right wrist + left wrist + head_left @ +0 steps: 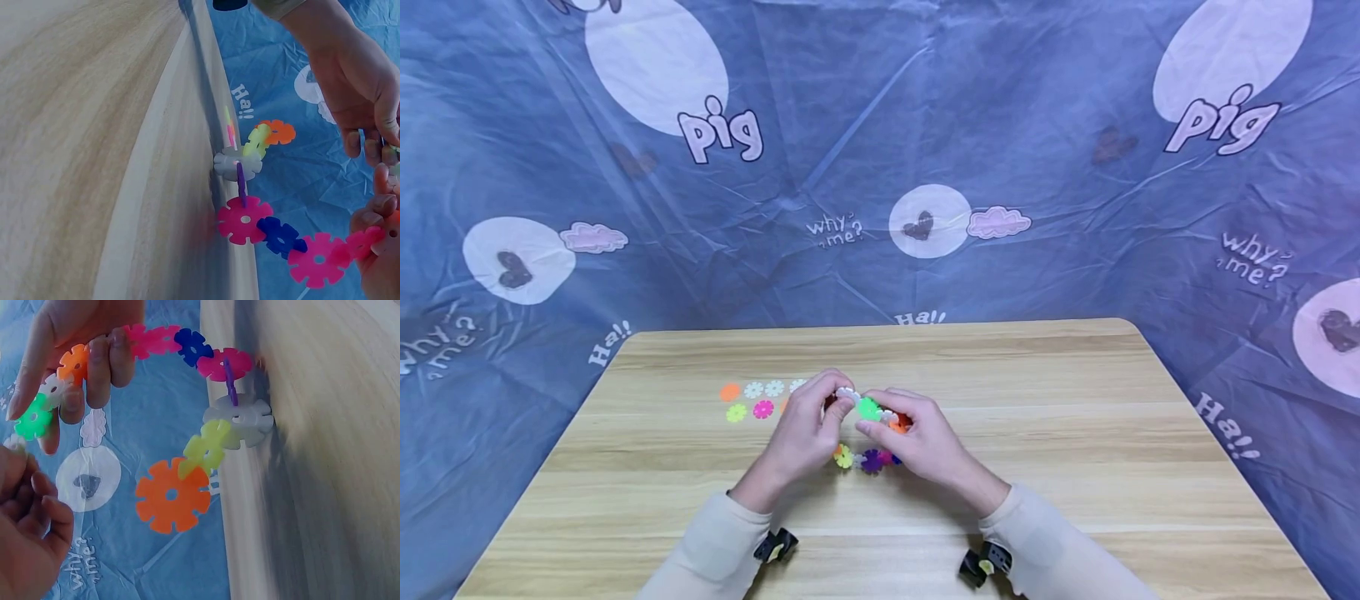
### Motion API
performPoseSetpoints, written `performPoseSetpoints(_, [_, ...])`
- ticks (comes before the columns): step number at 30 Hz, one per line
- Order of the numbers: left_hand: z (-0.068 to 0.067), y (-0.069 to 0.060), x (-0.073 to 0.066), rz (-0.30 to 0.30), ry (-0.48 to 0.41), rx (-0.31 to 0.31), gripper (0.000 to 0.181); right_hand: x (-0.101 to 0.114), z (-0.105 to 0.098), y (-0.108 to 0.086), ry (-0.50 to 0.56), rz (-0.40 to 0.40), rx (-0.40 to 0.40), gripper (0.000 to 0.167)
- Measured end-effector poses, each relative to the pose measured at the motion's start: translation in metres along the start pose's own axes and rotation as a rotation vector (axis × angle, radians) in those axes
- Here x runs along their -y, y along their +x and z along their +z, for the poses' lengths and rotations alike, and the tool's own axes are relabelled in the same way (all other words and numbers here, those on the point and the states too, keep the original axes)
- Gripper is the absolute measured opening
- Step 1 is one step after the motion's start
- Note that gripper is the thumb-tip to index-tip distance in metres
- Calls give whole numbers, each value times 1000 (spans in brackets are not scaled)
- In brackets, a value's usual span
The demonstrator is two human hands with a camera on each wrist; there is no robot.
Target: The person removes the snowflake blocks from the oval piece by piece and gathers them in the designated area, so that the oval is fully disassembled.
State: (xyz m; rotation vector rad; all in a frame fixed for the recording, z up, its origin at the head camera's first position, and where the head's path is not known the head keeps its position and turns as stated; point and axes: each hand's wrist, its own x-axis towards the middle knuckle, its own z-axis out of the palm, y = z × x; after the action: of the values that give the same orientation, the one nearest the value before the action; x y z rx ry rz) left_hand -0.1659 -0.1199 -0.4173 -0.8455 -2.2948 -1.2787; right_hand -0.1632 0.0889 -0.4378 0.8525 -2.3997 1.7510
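My left hand [801, 429] pinches a whitish snowflake disc [847, 394] between thumb and fingers. Close beside it is a green snowflake disc [34, 417], the end of a linked chain; whether the two are slotted together I cannot tell. My right hand [928, 437] grips the chain near that end, its fingers around the whitish and orange discs [74, 365]. From there the chain loops down through pink discs [319, 259], a blue disc [281, 236], a purple disc [872, 461] and a clear disc [237, 419], to a yellow disc [206, 449] and a large orange disc [173, 495].
On the wooden table [1037, 375], left of the hands, loose snowflake discs lie in rows, among them an orange disc [730, 392], white discs [763, 389], a yellow-green disc [736, 412] and a pink disc [763, 409]. A blue printed cloth [850, 167] hangs behind the table.
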Motion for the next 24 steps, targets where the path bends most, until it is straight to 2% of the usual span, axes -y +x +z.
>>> performPoseSetpoints(4, [-2, -1, 5, -51, -71, -38, 5, -1, -1, 0, 11, 6, -14, 39])
performPoseSetpoints(9, [-7, -3, 11, -130, -117, -44, 7, -2, -3, 0, 3, 14, -16, 40])
performPoseSetpoints(19, [-18, -4, 25, -225, -59, -59, 12, -3, -5, -1, -20, 26, -12, 40])
performPoseSetpoints(24, [-22, -3, 30, -320, -21, -65, 13, -2, -5, -1, -10, 37, -4, 42])
